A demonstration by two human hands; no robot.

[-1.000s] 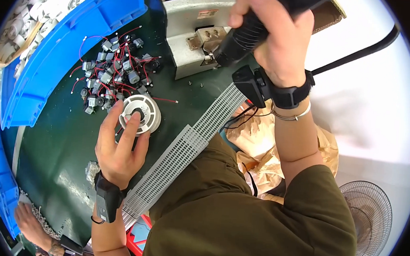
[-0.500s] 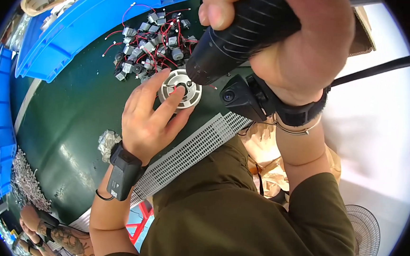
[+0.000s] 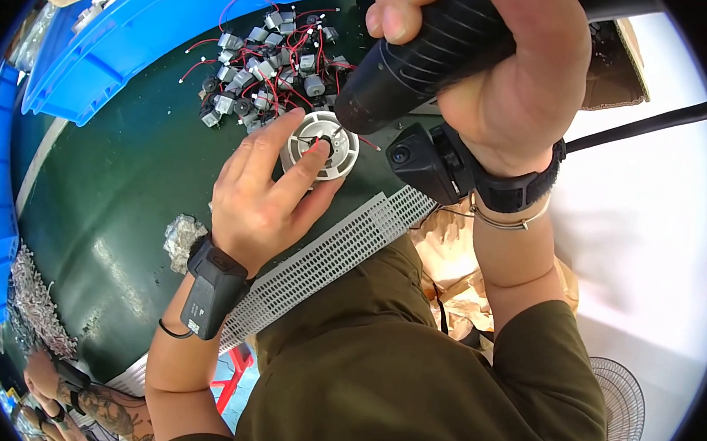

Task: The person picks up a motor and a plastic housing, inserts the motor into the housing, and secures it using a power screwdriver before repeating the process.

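White housing (image 3: pixel 342 146): left hand (image 3: pixel 261 189) spread across, gripping it; right hand (image 3: pixel 527 89) clenched round black driver (image 3: pixel 409 73).

A wire fan (image 3: pixel 618 415) stands lower right of crumpled brown paper (image 3: pixel 454 256).

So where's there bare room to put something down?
The shiny green tabletop is bare between the upper blue plastic bin and the crumpled shiny lump. It's crowded at the heap of grey motors with red wires and around the round white plastic part and black ribbed tool.
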